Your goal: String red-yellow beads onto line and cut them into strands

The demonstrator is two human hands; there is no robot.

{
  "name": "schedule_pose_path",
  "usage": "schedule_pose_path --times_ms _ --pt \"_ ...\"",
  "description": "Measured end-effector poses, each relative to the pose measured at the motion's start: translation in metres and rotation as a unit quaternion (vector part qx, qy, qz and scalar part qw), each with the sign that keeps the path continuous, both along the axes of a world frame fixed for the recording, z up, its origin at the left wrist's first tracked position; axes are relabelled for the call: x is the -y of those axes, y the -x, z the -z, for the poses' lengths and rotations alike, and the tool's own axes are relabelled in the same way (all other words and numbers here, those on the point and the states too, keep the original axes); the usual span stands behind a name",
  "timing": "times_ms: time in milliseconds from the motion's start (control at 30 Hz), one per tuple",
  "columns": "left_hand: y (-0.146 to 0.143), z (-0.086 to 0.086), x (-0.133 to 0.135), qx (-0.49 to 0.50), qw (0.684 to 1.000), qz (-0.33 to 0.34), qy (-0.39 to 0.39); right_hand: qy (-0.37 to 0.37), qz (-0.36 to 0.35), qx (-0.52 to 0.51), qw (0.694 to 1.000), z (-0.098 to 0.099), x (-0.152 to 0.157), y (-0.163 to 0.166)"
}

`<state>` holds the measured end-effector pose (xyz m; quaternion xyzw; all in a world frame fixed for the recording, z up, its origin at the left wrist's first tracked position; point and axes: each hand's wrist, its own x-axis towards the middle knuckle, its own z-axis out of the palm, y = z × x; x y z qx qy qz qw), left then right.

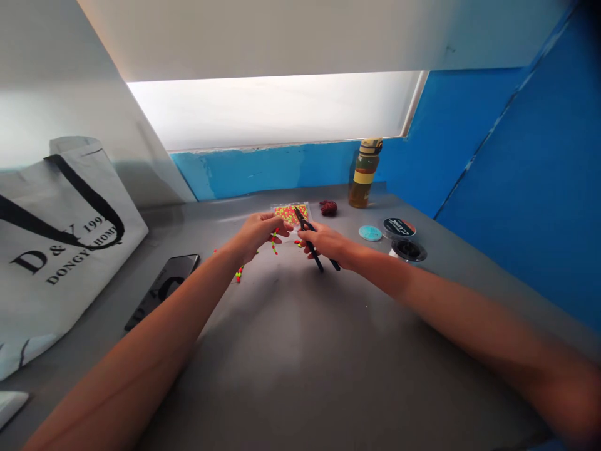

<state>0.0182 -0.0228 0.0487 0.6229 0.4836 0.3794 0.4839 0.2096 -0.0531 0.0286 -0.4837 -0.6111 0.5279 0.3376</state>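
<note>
My left hand (259,230) is closed in a pinch on a thin strand of red, yellow and green beads (274,240) that hangs down from its fingers; more of the strand shows below my wrist. My right hand (325,241) is wrapped round black tweezers (310,245), whose tips point up and left toward my left fingertips. Just beyond both hands lies a clear packet of bright mixed beads (291,213) on the grey table (291,351).
A dark red lump (328,207), an amber bottle (365,173), a blue round lid (370,233) and two black spools (404,238) stand at the back right. At the left are a dark phone (162,290) and a white tote bag (56,244). Blue walls close in the right side.
</note>
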Motion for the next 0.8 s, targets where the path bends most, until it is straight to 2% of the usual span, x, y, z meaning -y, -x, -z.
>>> schedule_pose_path --times_ms 333,800 --pt "0.0023 0.0036 -0.0035 -0.014 1.0 0.019 -0.004 0.001 0.036 -0.002 0.999 -0.0029 0.0023 0.0007" --pt "0.0016 0.0036 -0.0032 -0.014 0.999 0.032 0.002 -0.02 0.033 0.011 0.999 0.0043 -0.0027 -0.0012"
